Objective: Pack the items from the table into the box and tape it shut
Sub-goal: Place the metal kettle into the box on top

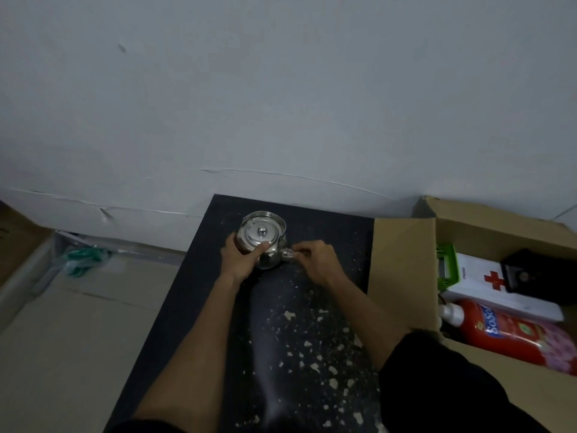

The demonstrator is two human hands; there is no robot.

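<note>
box (402,260): right of teapot; holds first-aid case (487,282), red bottle (505,335), black item (540,273)
teapot (262,242): left hand (240,257) curled around body, right hand (315,260) pinching handle

My left hand (239,259), right hand (318,260): bare, no rings; forearms bare; black short sleeve (437,370) on right arm.

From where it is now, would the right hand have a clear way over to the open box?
Probably yes: the right hand pinches the teapot handle, and the open box stands just beside it with nothing between.
</note>
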